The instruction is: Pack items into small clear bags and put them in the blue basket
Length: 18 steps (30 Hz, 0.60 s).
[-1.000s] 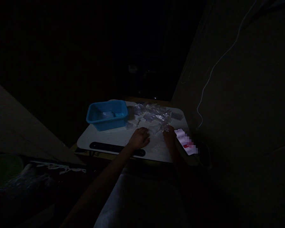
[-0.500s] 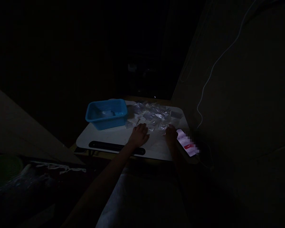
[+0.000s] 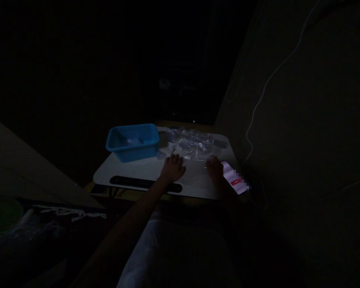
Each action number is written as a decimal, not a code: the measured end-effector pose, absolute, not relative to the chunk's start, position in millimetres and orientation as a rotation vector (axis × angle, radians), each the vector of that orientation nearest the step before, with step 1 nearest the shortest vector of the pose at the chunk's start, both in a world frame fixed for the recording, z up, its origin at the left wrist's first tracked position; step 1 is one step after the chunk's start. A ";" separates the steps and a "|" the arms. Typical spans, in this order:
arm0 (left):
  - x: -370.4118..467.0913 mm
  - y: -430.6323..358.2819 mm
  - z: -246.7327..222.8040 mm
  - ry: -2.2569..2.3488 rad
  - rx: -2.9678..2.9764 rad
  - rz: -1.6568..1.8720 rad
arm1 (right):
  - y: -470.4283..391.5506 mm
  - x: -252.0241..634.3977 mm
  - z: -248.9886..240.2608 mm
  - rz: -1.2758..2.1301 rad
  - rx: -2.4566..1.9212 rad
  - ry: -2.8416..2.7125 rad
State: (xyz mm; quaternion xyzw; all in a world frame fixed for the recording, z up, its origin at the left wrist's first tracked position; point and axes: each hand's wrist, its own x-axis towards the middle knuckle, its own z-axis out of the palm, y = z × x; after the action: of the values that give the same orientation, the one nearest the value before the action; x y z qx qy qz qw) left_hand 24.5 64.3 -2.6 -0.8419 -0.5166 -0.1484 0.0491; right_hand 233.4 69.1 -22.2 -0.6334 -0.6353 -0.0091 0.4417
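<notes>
In dim light, my left hand (image 3: 173, 169) lies palm down on the white folding table (image 3: 132, 170), its fingers stretched out and slightly apart. Just beyond its fingertips are crumpled clear plastic bags (image 3: 195, 144). My right hand (image 3: 214, 168) rests at the right side of the table, near the edge of the bags, with its fingers curled. Shadow hides what those fingers hold, if anything. A blue plastic basin (image 3: 135, 154) stands at the table's left, with a few pale items inside that I cannot make out.
A lit phone (image 3: 235, 178) lies at the table's right edge. A black slot strip (image 3: 138, 182) runs along the near edge. A white cable (image 3: 265, 86) hangs on the right wall. A green basket (image 3: 4, 218) sits low at the left.
The whole view has shifted slightly. My right hand appears turned a little more over the table beside the phone; my left hand keeps nearly the same place.
</notes>
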 end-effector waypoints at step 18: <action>25.0 61.9 2.2 -1.639 -2.563 -0.429 | 22.6 274.5 21.0 -0.090 -2.367 -1.808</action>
State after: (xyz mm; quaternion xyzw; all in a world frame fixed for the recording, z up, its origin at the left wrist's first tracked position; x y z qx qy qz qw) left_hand 25.0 61.9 2.2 -0.8337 -0.5331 -0.1395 0.0347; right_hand 274.5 22.6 21.0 -0.7917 -0.6048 -0.0300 0.0810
